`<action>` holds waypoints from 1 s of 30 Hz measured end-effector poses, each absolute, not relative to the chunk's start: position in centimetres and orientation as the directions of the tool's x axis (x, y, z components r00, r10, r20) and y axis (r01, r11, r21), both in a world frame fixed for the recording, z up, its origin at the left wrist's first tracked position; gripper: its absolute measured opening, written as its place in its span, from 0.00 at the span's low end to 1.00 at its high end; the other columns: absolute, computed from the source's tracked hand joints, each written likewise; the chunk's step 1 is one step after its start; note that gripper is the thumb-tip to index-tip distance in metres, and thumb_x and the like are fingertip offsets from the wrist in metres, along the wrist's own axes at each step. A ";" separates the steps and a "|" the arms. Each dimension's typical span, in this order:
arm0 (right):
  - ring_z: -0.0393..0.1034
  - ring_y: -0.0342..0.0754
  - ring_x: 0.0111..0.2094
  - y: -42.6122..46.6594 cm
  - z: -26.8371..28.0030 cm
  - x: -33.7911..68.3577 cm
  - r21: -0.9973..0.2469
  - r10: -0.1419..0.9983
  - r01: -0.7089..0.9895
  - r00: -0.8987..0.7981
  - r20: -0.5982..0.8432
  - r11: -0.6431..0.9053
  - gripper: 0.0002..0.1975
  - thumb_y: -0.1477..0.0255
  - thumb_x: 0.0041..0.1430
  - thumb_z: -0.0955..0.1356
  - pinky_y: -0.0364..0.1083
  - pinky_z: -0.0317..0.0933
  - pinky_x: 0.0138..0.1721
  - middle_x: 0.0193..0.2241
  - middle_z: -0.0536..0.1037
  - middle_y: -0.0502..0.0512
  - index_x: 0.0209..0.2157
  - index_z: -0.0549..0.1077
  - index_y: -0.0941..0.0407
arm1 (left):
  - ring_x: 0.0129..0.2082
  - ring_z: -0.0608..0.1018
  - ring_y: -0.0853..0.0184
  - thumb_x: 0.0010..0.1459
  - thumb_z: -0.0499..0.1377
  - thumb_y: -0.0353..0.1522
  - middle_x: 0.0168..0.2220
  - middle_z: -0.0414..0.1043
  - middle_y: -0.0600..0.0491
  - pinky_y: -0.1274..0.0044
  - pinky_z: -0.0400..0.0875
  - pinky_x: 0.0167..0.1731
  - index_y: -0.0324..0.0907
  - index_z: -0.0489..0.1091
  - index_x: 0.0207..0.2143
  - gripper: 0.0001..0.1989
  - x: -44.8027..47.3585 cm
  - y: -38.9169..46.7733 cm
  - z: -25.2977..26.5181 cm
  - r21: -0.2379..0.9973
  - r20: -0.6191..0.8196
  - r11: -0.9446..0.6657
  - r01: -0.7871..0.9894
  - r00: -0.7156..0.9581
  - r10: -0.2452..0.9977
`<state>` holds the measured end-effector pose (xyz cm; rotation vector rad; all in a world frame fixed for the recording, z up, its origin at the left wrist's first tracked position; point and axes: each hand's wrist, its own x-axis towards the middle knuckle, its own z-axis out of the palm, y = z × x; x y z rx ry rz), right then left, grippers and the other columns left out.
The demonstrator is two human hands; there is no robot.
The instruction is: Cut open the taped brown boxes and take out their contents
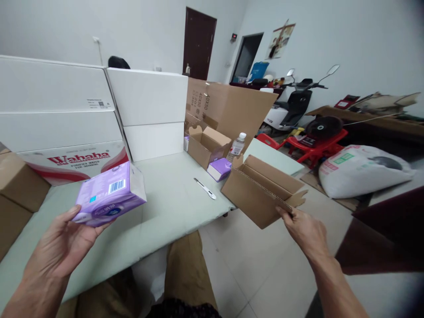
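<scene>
My left hand [74,238] grips a purple tissue pack [111,192] by its near end, holding it above the left part of the table, its barcode side facing up. At the right, my right hand [303,227] pinches the rim of an open-topped cardboard box [255,192]; the box is tilted and juts past the table's edge. Between the two lies a white utility knife [204,189] on the table. A second purple tissue pack [219,169] rests just behind the held box.
White boxes [149,97] stand stacked at the back of the pale green table [168,198]. Behind the second pack are another open cardboard box [207,145] and a water bottle [237,145]. Brown cartons [20,185] sit at the left. A scooter [294,104] and red stool [318,145] stand beyond.
</scene>
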<state>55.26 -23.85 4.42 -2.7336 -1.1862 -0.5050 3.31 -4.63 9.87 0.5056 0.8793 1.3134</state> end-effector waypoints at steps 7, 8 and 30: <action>0.76 0.55 0.31 -21.4 6.1 52.1 0.048 0.656 0.660 0.732 0.181 -0.750 0.16 0.62 0.69 0.64 0.47 0.54 0.28 0.34 0.84 0.60 0.38 0.82 0.52 | 0.43 0.86 0.50 0.48 0.62 0.25 0.49 0.82 0.39 0.60 0.83 0.40 0.40 0.76 0.53 0.27 3.1 -4.7 9.5 0.781 -0.269 0.215 -0.586 -0.005 0.963; 0.76 0.55 0.31 -21.1 6.2 51.8 0.038 0.658 0.663 0.731 0.179 -0.747 0.15 0.63 0.69 0.64 0.47 0.54 0.28 0.33 0.84 0.60 0.38 0.82 0.52 | 0.41 0.86 0.50 0.48 0.62 0.25 0.48 0.83 0.39 0.61 0.83 0.38 0.39 0.77 0.52 0.26 3.0 -4.6 9.4 0.786 -0.261 0.214 -0.580 0.002 0.965; 0.77 0.57 0.34 -20.8 5.8 52.7 0.085 0.655 0.649 0.746 0.124 -0.756 0.18 0.63 0.70 0.61 0.48 0.57 0.30 0.34 0.84 0.62 0.43 0.80 0.56 | 0.44 0.86 0.54 0.58 0.58 0.25 0.51 0.82 0.41 0.62 0.84 0.40 0.41 0.76 0.55 0.22 2.9 -4.8 7.7 0.820 -0.213 0.201 -0.537 0.039 0.976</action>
